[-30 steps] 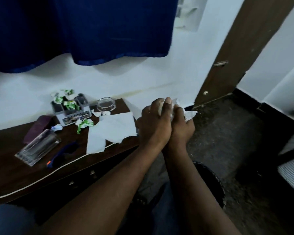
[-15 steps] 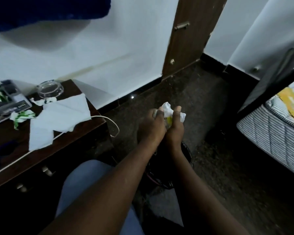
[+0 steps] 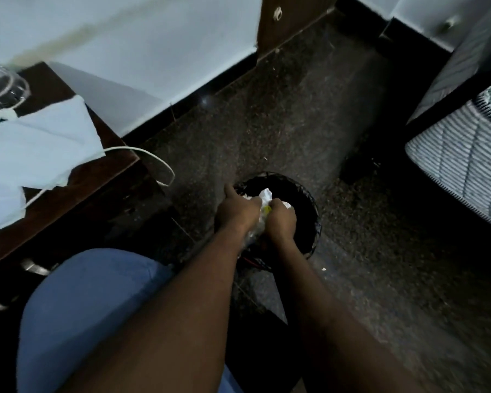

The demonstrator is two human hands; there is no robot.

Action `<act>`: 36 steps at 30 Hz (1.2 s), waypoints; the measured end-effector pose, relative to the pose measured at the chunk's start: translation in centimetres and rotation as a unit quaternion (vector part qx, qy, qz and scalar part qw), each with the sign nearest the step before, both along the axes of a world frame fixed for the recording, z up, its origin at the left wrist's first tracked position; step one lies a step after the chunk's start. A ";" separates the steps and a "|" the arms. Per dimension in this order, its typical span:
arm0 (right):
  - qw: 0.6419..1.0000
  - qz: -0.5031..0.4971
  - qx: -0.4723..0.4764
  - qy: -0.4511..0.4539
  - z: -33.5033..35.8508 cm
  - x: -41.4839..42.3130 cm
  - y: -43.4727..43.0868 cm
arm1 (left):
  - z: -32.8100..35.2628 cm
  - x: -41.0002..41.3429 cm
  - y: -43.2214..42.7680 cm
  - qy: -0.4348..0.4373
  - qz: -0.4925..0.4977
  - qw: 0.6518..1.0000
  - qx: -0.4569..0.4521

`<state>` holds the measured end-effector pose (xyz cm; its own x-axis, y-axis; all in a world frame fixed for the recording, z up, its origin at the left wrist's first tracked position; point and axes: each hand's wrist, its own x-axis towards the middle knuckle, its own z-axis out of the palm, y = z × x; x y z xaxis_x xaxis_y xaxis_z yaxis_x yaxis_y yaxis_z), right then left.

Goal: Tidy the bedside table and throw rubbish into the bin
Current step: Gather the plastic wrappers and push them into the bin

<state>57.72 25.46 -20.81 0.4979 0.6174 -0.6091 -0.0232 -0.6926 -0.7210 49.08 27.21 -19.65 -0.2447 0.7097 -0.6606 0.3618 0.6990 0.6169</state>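
A wad of crumpled white and yellow rubbish (image 3: 264, 198) is pressed between my left hand (image 3: 236, 209) and my right hand (image 3: 280, 219). Both hands are low over the mouth of a black wire bin (image 3: 309, 199) that stands on the dark floor. The dark wooden bedside table (image 3: 119, 154) is at the left, with white tissue sheets (image 3: 40, 148) spread on it and a clear glass dish (image 3: 3, 86) at its far corner. Most of the table lies outside the frame.
A white cable (image 3: 153, 160) loops off the table's right edge. A striped mattress (image 3: 465, 165) on a dark bed frame stands at the right. A wooden door frame (image 3: 284, 21) and white wall are behind. My blue-trousered knee (image 3: 91, 302) sits under the table's front.
My view has swung right and down from the table to the floor. Both hands, still holding the rubbish, have dropped from chest height down to the bin's mouth.
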 end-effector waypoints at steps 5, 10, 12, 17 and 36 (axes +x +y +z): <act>0.999 0.042 -0.001 -0.022 -2.2 -0.4 1.9 | -2.8 -0.3 1.5 -0.021 0.013 0.999 -0.020; 1.000 0.012 -0.020 0.006 -3.1 0.1 4.1 | -5.4 -0.1 3.8 -0.068 0.040 0.996 -0.048; 0.998 0.047 -0.041 -0.024 -3.7 0.3 4.8 | -6.4 -0.2 4.7 -0.082 0.056 0.993 -0.070; 0.997 0.019 -0.059 -0.046 -5.4 -0.3 5.5 | -7.1 -0.2 5.7 -0.111 0.095 0.983 -0.109; 0.991 0.090 0.088 -0.051 -3.5 -3.1 13.3 | -6.1 -3.4 11.3 -0.140 0.230 0.962 0.050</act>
<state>54.61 38.74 -24.26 0.4245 0.7933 -0.4364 0.1687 -0.5428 -0.8227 45.63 38.55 -25.70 -0.3701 0.6329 -0.6800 -0.1609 0.6773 0.7179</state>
